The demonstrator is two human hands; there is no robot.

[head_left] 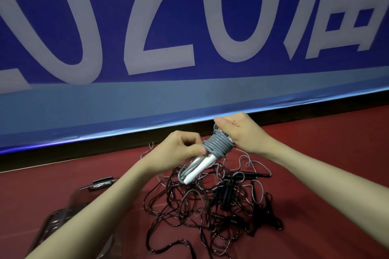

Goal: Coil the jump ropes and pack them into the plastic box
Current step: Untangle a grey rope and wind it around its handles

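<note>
A grey jump rope (216, 145) is wound in tight turns around its two white handles (200, 167), held up above the floor. My left hand (183, 147) pinches the bundle at the lower side of the coil. My right hand (240, 130) grips its upper end, thumb on top. Below lies a tangled pile of black jump ropes (210, 202) with black handles and some grey strands. The clear plastic box (61, 214) sits on the floor at lower left, partly hidden by my left forearm.
The floor (326, 149) is dark red. A blue banner (189, 27) with large white characters stands along the back, its dark base meeting the floor just behind my hands. A dark latch shows on the box's far rim.
</note>
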